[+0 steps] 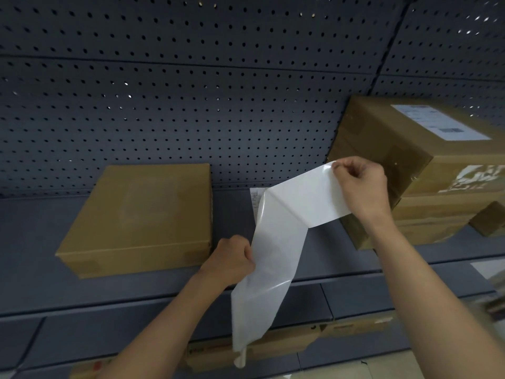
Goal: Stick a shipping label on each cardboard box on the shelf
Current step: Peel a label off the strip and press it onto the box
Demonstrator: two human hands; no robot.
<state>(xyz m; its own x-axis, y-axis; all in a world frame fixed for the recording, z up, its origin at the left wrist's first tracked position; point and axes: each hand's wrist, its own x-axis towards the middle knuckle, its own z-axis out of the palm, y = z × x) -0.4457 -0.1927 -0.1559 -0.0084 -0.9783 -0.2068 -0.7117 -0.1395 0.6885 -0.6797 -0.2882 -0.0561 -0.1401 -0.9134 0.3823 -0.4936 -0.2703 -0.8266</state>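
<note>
**Q:** Fig. 1: what do the hands hold?
**A:** A white label strip (276, 236), glossy and creased in folds, held up in front of the shelf (35, 242). Its lower end hangs past the shelf's near edge.

**Q:** L hand?
**A:** Left hand (232, 258): fingers curled, pinching the strip's left edge approx. halfway down.

**Q:** R hand?
**A:** Right hand (358, 184): thumb & forefinger pinch the strip's top corner, other fingers curled in. It sits higher and farther than the left hand, just in front of the right-hand boxes.

**Q:** Where are the boxes?
**A:** A flat box (136, 214) lies on the left of the shelf, w/ a plain brown top. A stack of boxes (404, 170) stands on the right. The top box has a white printed label (440, 121) on its upper face; the print is too blurred to read. A small box (489, 218) sits at the far right, beside the stack's base.

**Q:** Anything between the flat box and the stack?
**A:** A printed sheet (254, 198) lies on the shelf, mostly hidden by the strip.

**Q:** Background?
**A:** A pegboard wall (191, 91) runs behind the shelf. Lower boxes (352, 328) show beneath it, partly hidden by the arms.
</note>
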